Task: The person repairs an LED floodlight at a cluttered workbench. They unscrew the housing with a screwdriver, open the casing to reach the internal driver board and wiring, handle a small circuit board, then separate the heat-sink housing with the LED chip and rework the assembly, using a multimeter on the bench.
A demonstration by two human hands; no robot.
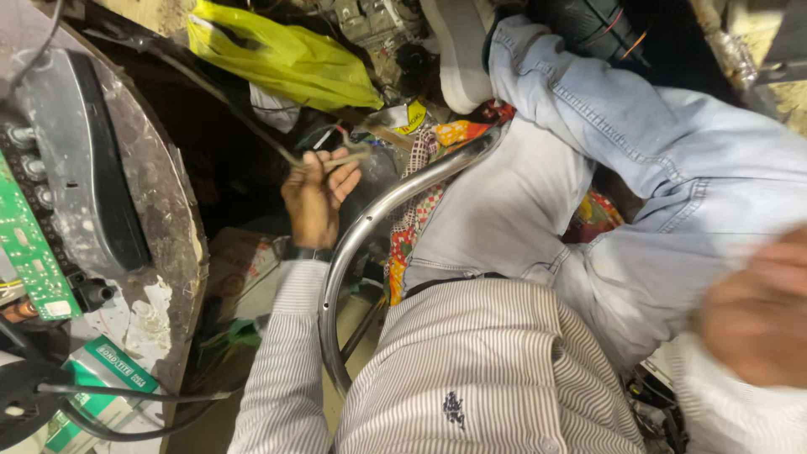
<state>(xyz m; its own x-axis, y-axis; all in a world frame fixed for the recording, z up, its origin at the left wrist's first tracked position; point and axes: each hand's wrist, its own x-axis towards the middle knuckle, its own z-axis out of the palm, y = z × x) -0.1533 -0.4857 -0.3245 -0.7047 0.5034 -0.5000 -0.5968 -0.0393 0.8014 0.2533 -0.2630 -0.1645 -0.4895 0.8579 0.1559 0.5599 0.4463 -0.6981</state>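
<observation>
My left hand (pixel 315 197) reaches down beside the chair, its fingers closed around a thin grey wire (pixel 296 160) that runs up and left toward the clutter; short red-tipped leads (pixel 340 133) stick out above the fingers. A curved chrome chair tube (pixel 370 220) passes just right of that hand. My right hand (pixel 756 307) is a blur at the right edge, over my thigh in pale jeans (pixel 639 176); whether it holds anything is not visible.
A worn round table (pixel 164 202) at the left carries a black device casing (pixel 84 160), a green circuit board (pixel 29 252), a green box (pixel 105 370) and black cables (pixel 109 403). A yellow plastic bag (pixel 286 59) lies among clutter ahead, near a white shoe (pixel 462 59).
</observation>
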